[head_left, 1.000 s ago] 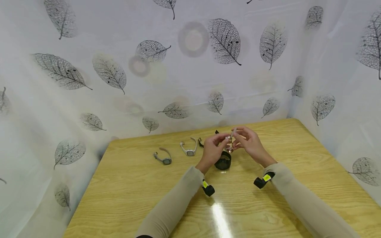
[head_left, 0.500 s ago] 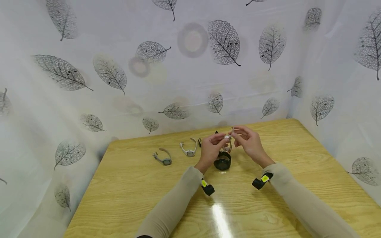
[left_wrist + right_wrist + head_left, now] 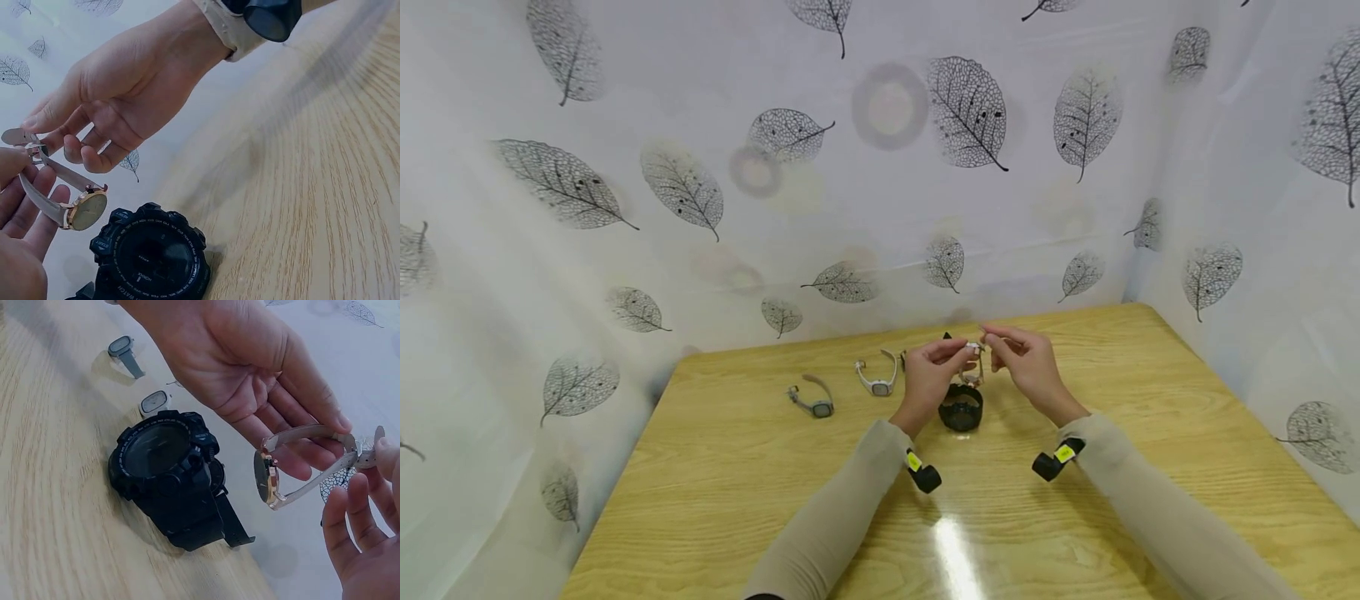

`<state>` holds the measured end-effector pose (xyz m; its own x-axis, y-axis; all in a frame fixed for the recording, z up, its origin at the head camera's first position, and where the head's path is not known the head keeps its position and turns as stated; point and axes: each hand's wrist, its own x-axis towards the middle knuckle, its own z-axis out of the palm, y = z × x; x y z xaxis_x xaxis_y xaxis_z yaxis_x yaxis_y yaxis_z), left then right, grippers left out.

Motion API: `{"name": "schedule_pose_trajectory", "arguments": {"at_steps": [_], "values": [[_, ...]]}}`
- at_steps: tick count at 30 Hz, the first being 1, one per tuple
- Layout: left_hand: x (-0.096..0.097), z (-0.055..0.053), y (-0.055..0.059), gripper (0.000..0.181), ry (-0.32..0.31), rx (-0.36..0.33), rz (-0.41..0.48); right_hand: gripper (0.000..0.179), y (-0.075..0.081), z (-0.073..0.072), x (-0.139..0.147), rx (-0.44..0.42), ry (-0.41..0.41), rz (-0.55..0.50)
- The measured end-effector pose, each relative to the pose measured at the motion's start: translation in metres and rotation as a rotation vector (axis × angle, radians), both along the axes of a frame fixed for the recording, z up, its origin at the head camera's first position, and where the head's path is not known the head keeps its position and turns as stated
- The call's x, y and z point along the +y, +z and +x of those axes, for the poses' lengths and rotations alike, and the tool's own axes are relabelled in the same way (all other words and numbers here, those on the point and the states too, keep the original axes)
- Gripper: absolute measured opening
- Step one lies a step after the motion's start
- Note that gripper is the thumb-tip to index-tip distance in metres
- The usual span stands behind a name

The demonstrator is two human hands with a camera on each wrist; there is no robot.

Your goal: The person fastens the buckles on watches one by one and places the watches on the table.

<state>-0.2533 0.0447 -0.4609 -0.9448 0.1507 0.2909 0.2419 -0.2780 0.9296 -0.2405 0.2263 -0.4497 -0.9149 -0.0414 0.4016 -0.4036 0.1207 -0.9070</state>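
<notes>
My left hand (image 3: pixel 927 382) and right hand (image 3: pixel 1032 371) meet over the table's far part, both on a wristwatch with a pale strap and rose-gold case (image 3: pixel 87 211). In the right wrist view, my left thumb and fingers pinch the strap at its buckle (image 3: pixel 358 450). The thumb and finger of my right hand (image 3: pixel 375 550) pinch the strap's free tip, which sticks out past the buckle. The strap forms a loop, with the watch's dial (image 3: pixel 262 478) at the far end from the buckle. A chunky black watch (image 3: pixel 961 414) stands just below the hands.
Left of my hands, a white watch (image 3: pixel 880 387) and a grey watch (image 3: pixel 822 409) sit on the wooden table (image 3: pixel 737 500). Another dark watch (image 3: pixel 903 358) is mostly hidden behind my left hand. A leaf-print curtain (image 3: pixel 700 83) borders the table's back and sides.
My right hand has shifted slightly left and down, and its lower fingers have come away from the watch case. The watch now hangs more in view below the fingers.
</notes>
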Motion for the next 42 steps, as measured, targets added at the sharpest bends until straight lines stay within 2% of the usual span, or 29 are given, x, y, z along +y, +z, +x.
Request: {"name": "schedule_pose_trajectory", "arguments": {"at_steps": [10, 15, 22, 29, 36, 42], "values": [[-0.002, 0.000, -0.001, 0.021, 0.018, 0.024, 0.011, 0.029, 0.003, -0.003, 0.006, -0.012, 0.040, 0.063], [-0.005, 0.001, 0.003, 0.023, 0.016, 0.030, 0.008, 0.021, 0.008, -0.004, 0.008, 0.007, 0.094, 0.107], [-0.007, -0.002, 0.000, 0.028, 0.007, 0.054, -0.031, 0.019, 0.009, -0.005, 0.009, 0.009, 0.122, 0.168], [-0.008, -0.003, -0.003, 0.026, 0.010, 0.065, -0.074, 0.019, 0.005, -0.005, 0.006, 0.022, 0.153, 0.187], [-0.009, -0.003, -0.004, 0.024, -0.004, 0.069, -0.090, 0.018, 0.001, -0.005, 0.003, 0.002, 0.098, 0.165], [-0.011, -0.003, -0.007, 0.024, -0.014, 0.076, -0.112, 0.011, 0.001, -0.004, 0.001, 0.046, 0.066, 0.163]]}}
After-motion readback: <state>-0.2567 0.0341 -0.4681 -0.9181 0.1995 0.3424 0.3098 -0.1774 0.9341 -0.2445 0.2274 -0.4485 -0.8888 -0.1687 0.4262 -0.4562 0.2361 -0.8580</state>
